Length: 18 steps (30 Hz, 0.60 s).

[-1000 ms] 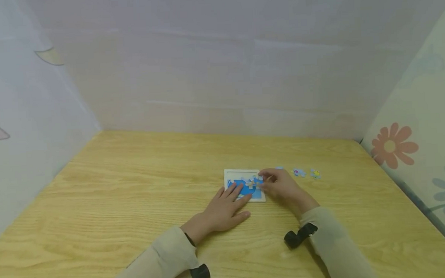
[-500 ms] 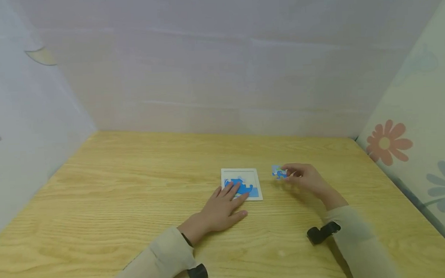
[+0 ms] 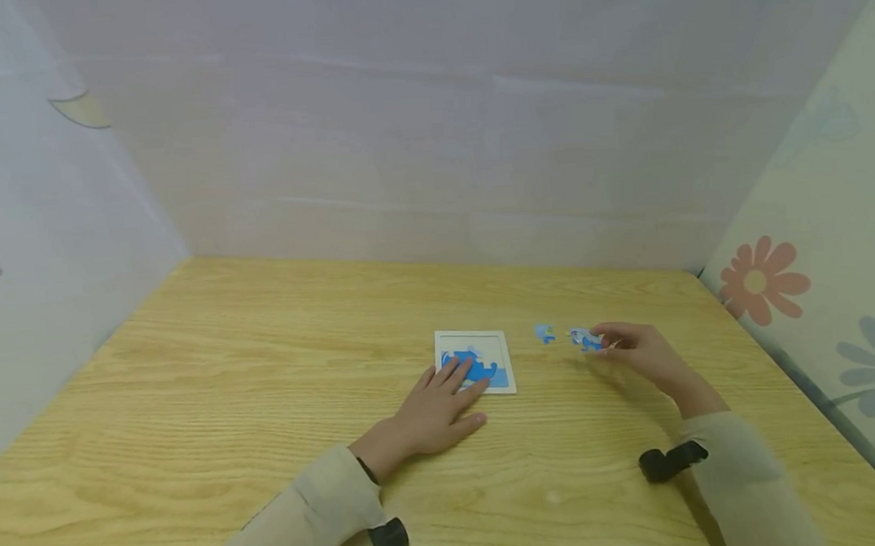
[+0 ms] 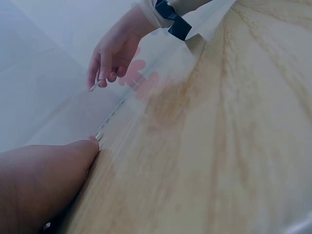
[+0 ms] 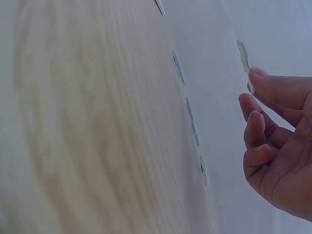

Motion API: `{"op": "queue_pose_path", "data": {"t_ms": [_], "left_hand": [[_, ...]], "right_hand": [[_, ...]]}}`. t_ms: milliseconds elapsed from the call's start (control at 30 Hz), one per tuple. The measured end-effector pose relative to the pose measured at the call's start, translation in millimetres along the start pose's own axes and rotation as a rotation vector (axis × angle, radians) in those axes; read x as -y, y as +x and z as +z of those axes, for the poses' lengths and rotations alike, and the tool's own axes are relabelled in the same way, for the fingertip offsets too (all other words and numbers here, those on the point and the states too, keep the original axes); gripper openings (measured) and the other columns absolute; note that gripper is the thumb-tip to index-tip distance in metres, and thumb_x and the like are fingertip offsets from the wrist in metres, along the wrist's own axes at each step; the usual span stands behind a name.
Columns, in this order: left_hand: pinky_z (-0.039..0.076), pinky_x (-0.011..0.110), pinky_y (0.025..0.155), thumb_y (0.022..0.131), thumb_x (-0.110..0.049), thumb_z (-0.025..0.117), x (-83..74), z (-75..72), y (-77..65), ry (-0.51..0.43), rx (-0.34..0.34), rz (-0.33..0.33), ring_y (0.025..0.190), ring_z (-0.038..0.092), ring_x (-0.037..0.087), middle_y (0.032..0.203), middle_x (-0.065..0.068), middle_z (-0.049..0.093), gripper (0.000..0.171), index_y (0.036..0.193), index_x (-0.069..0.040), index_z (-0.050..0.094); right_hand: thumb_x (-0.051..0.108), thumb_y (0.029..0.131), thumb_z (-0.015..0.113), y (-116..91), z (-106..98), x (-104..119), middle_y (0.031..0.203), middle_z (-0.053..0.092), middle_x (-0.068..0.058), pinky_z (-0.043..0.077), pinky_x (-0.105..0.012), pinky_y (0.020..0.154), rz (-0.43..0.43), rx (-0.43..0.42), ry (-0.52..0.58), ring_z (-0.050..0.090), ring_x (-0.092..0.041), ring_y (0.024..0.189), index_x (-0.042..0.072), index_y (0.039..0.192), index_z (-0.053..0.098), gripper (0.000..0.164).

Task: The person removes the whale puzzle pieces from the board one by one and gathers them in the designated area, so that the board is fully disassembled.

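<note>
My left hand [image 3: 432, 412] lies spread over a square white-framed jigsaw puzzle [image 3: 511, 367], its straight fingers on the blue picture; in the left wrist view only part of that hand [image 4: 44, 178] shows. Thumb and fingertips of my right hand [image 3: 650, 357] pinch a blue puzzle piece [image 3: 590, 344] above the table, right of the frame. In the right wrist view the held piece [image 5: 243, 56] is seen nearly edge-on at the thumb tip, the other fingers of the right hand [image 5: 287, 146] being curled. Behind the held piece, another loose piece is partly hidden.
A light-blue loose piece [image 3: 544, 333] lies on the wooden table [image 3: 265, 354] just right of the frame. Three table pieces, including a middle one [image 5: 193, 122], line up in the right wrist view. Pale wall sheets [image 3: 432, 143] rise behind and beside the table.
My right hand has lifted away from the puzzle and moved right with the blue piece, now over the loose pieces. The left hand stays on the puzzle. The head view shifted slightly.
</note>
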<state>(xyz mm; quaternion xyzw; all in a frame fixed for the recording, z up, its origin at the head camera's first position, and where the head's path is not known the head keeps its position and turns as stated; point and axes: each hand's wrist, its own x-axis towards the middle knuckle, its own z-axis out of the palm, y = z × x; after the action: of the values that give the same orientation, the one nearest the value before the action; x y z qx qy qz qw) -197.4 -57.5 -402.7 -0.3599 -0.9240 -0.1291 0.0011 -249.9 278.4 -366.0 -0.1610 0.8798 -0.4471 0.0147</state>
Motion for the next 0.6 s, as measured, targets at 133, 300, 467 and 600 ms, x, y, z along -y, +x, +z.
{"op": "queue_pose_path", "data": {"t_ms": [133,300,467,600], "left_hand": [[0.009,0.048,0.098,0.091,-0.045,0.032,1.0,0.8,0.3,-0.002,-0.010,0.007,0.128,0.007,0.028,0.141,0.013,0.014,0.053,0.136,-0.018,0.030],[0.009,0.048,0.098,0.091,-0.046,0.031,1.5,1.6,0.6,-0.001,-0.011,0.008,0.128,0.007,0.027,0.141,0.013,0.014,0.053,0.136,-0.019,0.029],[0.009,0.048,0.098,0.091,-0.045,0.031,1.5,2.0,0.7,-0.009,-0.018,0.016,0.128,0.007,0.028,0.141,0.013,0.015,0.053,0.136,-0.018,0.030],[0.009,0.048,0.098,0.091,-0.046,0.031,1.4,1.5,0.2,-0.005,-0.016,0.014,0.128,0.007,0.028,0.141,0.013,0.015,0.053,0.136,-0.019,0.029]], "right_hand": [[0.011,0.081,0.061,-6,-7,-6,0.091,0.055,-0.016,0.043,-0.039,0.068,-0.002,0.002,0.002,0.053,-0.027,0.076,-0.006,0.112,0.052,0.037],[0.009,0.082,0.059,-12,-13,-12,0.089,0.054,-0.016,0.042,-0.038,0.069,-0.009,-0.004,0.000,0.053,-0.029,0.075,-0.009,0.113,0.050,0.037],[0.009,0.081,0.060,-19,-18,-19,0.088,0.054,-0.015,0.043,-0.034,0.063,0.026,-0.039,-0.018,0.053,-0.018,0.073,-0.009,0.111,0.051,0.036],[0.015,0.081,0.061,-22,-20,-25,0.090,0.053,-0.015,0.043,-0.032,0.058,0.080,-0.045,0.002,0.052,-0.017,0.074,-0.008,0.114,0.050,0.041]]}}
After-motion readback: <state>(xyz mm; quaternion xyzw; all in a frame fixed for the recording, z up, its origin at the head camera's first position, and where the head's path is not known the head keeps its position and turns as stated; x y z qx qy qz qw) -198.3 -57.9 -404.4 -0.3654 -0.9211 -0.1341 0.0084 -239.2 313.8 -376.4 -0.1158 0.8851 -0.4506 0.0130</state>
